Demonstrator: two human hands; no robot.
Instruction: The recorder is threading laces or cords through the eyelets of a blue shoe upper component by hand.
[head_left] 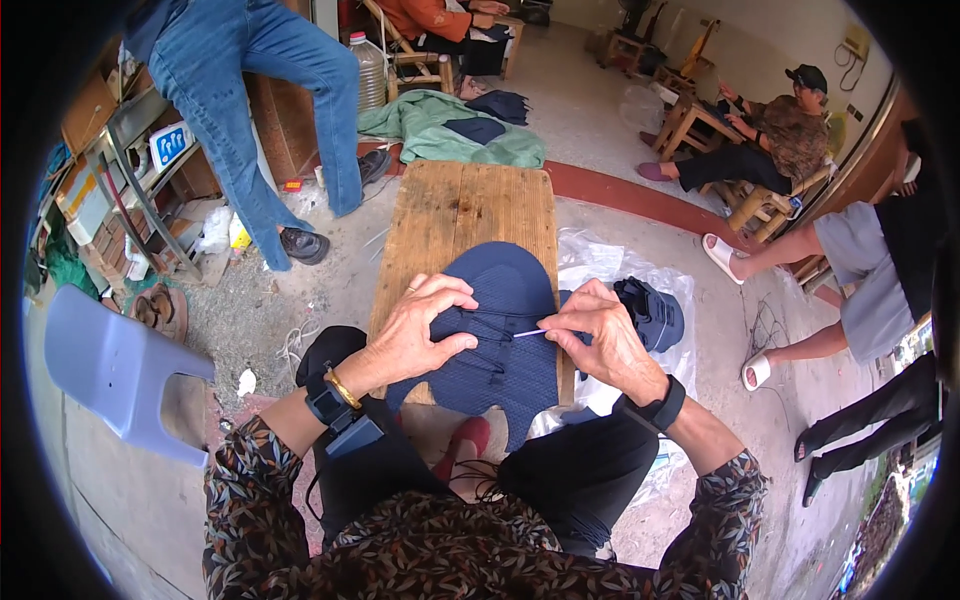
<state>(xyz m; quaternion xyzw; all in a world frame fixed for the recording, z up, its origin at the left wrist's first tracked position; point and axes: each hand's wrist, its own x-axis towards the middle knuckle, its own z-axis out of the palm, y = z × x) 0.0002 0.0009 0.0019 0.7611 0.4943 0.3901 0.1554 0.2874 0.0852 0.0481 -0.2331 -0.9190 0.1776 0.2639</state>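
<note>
A flat navy textured fabric piece (495, 375), shaped like a shoe upper, lies on the near end of a wooden bench (425, 215). Thin dark cords cross its middle. My left hand (420, 325) rests on the left part of the piece, thumb and forefinger spread apart with a gap between them. Between the thumb and fingers of my right hand (605, 335) is a thin pale rod-like tool (528, 333). Its tip touches the fabric near the cords; the exact shape of the tip is too small to make out.
More navy pieces (650, 313) sit on clear plastic (675, 375) right of the bench. A green cloth (450, 125) lies beyond it. At left stand a bluish plastic stool (125, 370) and a person in jeans (215, 110). Other people sit or stand at the back and right.
</note>
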